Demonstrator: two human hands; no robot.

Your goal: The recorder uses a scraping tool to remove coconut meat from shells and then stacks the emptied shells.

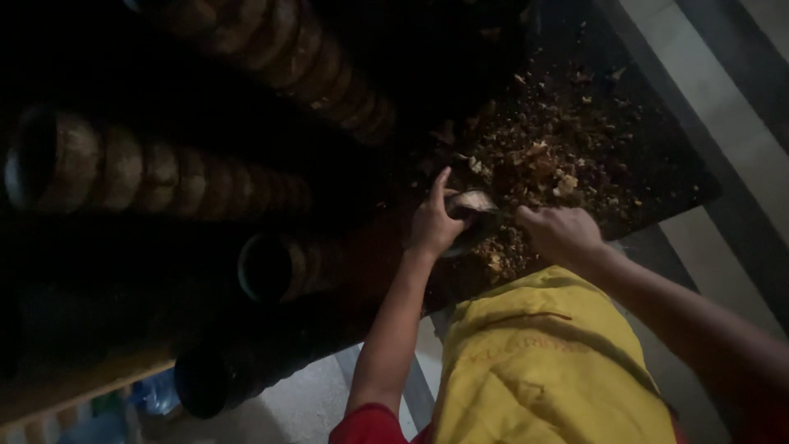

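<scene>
left hand point(433, 224) wraps a half coconut shell point(470, 215), fingers curled on its rim. right hand point(557, 232) fisted just beside it; contents unclear. scrapings point(552, 156) cover dark mat point(666, 177).

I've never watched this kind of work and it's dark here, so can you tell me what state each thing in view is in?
Left hand: gripping a shell.
Shell: half shell, held over the mat.
Right hand: closed around a tool too dark to identify, at the shell.
Scrapings: loose, scattered on the dark mat.
Stacked shells: nested in long rows.
Yellow cloth: draped over the lap.
</scene>
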